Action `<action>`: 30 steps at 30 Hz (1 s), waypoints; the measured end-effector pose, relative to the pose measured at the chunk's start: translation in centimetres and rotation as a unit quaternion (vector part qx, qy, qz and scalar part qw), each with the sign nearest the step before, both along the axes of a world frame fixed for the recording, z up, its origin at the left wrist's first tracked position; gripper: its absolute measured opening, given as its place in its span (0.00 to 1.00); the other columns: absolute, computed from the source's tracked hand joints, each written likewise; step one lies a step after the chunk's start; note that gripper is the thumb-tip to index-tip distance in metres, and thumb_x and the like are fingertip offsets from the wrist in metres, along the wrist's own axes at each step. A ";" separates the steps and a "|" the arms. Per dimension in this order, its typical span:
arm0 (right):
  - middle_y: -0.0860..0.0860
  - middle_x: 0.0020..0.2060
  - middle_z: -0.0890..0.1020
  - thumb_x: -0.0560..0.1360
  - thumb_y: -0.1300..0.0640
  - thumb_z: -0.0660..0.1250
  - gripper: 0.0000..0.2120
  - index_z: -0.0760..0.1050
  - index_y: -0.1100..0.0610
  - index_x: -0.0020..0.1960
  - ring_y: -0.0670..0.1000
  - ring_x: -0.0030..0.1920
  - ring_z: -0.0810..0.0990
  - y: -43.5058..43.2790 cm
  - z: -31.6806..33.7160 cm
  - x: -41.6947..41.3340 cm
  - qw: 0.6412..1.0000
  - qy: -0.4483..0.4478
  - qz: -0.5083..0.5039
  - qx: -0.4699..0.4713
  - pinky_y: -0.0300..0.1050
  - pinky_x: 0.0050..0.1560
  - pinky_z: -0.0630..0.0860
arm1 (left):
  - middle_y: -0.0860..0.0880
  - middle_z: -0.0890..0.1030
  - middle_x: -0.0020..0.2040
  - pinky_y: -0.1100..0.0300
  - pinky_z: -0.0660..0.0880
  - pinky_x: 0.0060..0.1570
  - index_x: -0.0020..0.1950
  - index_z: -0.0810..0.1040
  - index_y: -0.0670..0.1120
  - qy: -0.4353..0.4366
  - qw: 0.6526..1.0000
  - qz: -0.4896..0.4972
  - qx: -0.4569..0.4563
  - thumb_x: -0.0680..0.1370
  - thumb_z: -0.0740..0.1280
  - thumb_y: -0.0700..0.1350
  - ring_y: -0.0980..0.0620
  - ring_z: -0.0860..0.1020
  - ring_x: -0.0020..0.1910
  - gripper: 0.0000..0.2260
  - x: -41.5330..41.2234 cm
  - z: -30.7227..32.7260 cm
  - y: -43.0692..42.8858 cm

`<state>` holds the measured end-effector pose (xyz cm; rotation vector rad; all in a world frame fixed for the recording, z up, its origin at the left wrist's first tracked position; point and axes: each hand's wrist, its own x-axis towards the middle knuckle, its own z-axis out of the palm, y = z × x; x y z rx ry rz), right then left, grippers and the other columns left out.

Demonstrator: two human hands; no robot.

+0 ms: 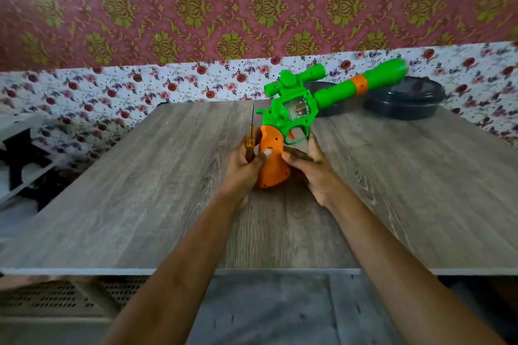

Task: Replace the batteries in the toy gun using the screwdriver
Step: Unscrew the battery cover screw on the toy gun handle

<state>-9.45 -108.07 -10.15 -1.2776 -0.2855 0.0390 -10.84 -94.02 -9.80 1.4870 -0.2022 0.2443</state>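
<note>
Toy gun: the toy gun (281, 112) has a green body with a scope on top and a long barrel with an orange band. It is held over the middle of the tabletop (134, 193). The barrel slants away toward 2 o'clock.
Grip: the orange grip (272, 168) is the end nearest the person, at 6 o'clock of the gun. Its butt sits low, but whether it touches the wood is hard to tell.
Left hand: the left hand (240, 169) is at 9 o'clock of the grip. Its fingers are curled round the screwdriver handle and its thumb is pressed flat on the side of the grip.
Screwdriver: the screwdriver (249, 138) has a clear yellow handle. It stands upright just beside the grip, with its thin shaft pointing to 12 o'clock.
Right hand: the right hand (311, 172) is at 3 o'clock of the grip. It grasps the grip, with the thumb tip on the near face. The fingers seem to wrap behind, below the trigger guard, but blur and the grip hide most of them.
Black containers: the round, dark black containers (403, 102) stand at 2 o'clock on the tabletop, under and behind the barrel.
Backdrop: a floral cloth (112, 87) runs along the far edge at 12 o'clock, with red-and-gold patterned wallpaper (196, 8) above it.
</note>
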 end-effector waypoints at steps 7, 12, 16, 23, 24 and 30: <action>0.56 0.53 0.81 0.72 0.64 0.67 0.25 0.65 0.51 0.67 0.50 0.53 0.79 -0.1 -0.2 0.2 0.995 -0.005 0.028 -0.093 0.45 0.54 0.76 | 0.54 0.79 0.50 0.58 0.74 0.47 0.64 0.68 0.53 0.027 1.000 -0.003 0.014 0.80 0.59 0.35 0.55 0.76 0.47 0.17 -0.3 0.3 -0.1; 0.50 0.48 0.80 0.74 0.65 0.64 0.17 0.72 0.63 0.63 0.44 0.46 0.78 -0.1 -0.3 0.5 0.995 0.012 0.019 -0.101 0.30 0.44 0.76 | 0.49 0.67 0.39 0.68 0.67 0.34 0.58 0.71 0.52 0.021 0.998 0.039 0.036 0.79 0.58 0.32 0.57 0.66 0.34 0.16 -0.7 1.0 0.8; 0.52 0.50 0.81 0.75 0.64 0.63 0.16 0.72 0.62 0.63 0.44 0.46 0.79 -0.2 -0.2 0.5 0.995 0.026 -0.002 -0.094 0.34 0.51 0.75 | 0.44 0.60 0.48 0.64 0.66 0.43 0.63 0.70 0.45 0.022 0.990 0.089 0.106 0.79 0.57 0.33 0.57 0.64 0.39 0.14 -1.3 0.4 2.1; 0.54 0.56 0.78 0.76 0.64 0.62 0.14 0.73 0.60 0.61 0.49 0.53 0.76 0.5 -0.2 0.5 0.987 0.005 -0.005 -0.162 0.37 0.54 0.74 | 0.52 0.72 0.39 0.63 0.73 0.34 0.62 0.70 0.51 -0.022 0.991 0.099 0.093 0.80 0.58 0.35 0.57 0.72 0.34 0.15 -2.0 0.6 3.0; 0.54 0.56 0.78 0.76 0.64 0.62 0.13 0.73 0.58 0.61 0.49 0.55 0.76 0.5 -0.2 0.5 0.985 0.000 -0.004 -0.170 0.41 0.56 0.72 | 0.51 0.74 0.38 0.66 0.72 0.29 0.61 0.70 0.51 -0.015 0.992 0.099 0.076 0.81 0.57 0.36 0.56 0.72 0.31 0.14 -1.9 0.7 2.8; 0.55 0.58 0.79 0.76 0.61 0.63 0.13 0.74 0.55 0.60 0.53 0.58 0.76 0.3 -0.2 0.7 0.980 -0.016 0.006 -0.199 0.48 0.63 0.72 | 0.52 0.78 0.39 0.75 0.68 0.28 0.56 0.76 0.44 0.040 0.991 0.064 0.110 0.78 0.66 0.42 0.63 0.74 0.31 0.08 -0.6 0.2 1.8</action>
